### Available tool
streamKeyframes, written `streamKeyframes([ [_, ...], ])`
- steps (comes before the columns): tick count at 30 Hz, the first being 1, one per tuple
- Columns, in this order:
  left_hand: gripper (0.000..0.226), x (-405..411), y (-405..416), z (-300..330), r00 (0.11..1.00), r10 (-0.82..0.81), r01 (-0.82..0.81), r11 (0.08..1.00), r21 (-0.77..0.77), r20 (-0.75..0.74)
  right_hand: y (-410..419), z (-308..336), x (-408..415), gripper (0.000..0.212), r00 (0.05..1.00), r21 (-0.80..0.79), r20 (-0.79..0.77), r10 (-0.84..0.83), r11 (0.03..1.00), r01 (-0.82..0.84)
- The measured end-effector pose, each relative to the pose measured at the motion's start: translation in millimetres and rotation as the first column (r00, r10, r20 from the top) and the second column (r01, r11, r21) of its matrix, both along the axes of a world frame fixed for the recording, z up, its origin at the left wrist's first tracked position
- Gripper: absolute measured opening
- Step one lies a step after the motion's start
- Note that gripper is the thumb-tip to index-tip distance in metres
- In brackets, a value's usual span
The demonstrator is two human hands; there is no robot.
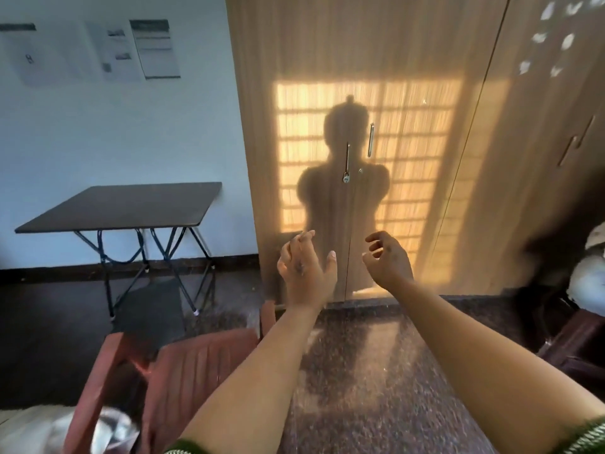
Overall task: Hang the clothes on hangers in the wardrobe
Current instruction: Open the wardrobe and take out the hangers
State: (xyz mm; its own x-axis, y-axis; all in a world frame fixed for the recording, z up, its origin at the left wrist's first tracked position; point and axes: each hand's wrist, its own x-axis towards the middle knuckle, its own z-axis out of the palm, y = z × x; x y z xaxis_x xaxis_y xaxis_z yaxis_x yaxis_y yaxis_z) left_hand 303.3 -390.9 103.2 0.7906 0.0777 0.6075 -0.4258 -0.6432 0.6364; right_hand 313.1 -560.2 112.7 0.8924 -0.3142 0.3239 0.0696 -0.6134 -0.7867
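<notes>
Straight ahead stands the wardrobe (360, 126), its two wooden doors closed, with two vertical metal handles (347, 158) at the centre seam and a small padlock (345, 177) hanging below them. Warm window light falls across the doors, carrying the person's shadow (340, 191). Both hands reach toward the doors without touching them and hold nothing. The left hand (306, 267) has its fingers extended and relaxed; the right hand (388, 260), apart from it, has fingers loosely curled. To the left, a dark folding table (124, 204) stands against a white wall with papers (154, 47) pinned above. A reddish plastic chair (183, 371) sits at lower left. Pale fabric (589, 273), blurred, lies at the right edge.
</notes>
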Motion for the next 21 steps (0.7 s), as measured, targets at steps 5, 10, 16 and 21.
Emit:
streamKeyframes([
  [5, 0.052, 110.1, -45.3, 19.5, 0.997, -0.038, 0.037, 0.999, 0.011, 0.065, -44.4, 27.8, 109.7, 0.025, 0.998, -0.014, 0.065, -0.024, 1.000, 0.025],
  [10, 0.053, 224.8, -89.9, 46.7, 0.987, -0.003, -0.008, 0.998, 0.070, 0.161, -92.4, 57.5, 228.7, 0.021, 0.992, -0.015, 0.115, -0.050, 0.999, 0.052],
  [16, 0.056, 335.1, -147.6, 48.1, 0.986, 0.000, -0.014, 0.996, 0.084, 0.168, -147.4, 62.6, 353.5, 0.019, 0.992, 0.046, 0.120, -0.044, 0.998, 0.038],
  [21, 0.060, 429.7, -203.5, 45.6, 0.990, 0.016, -0.031, 0.994, 0.106, 0.141, -199.0, 61.4, 469.2, 0.021, 0.988, -0.004, 0.153, -0.036, 0.999, 0.037],
])
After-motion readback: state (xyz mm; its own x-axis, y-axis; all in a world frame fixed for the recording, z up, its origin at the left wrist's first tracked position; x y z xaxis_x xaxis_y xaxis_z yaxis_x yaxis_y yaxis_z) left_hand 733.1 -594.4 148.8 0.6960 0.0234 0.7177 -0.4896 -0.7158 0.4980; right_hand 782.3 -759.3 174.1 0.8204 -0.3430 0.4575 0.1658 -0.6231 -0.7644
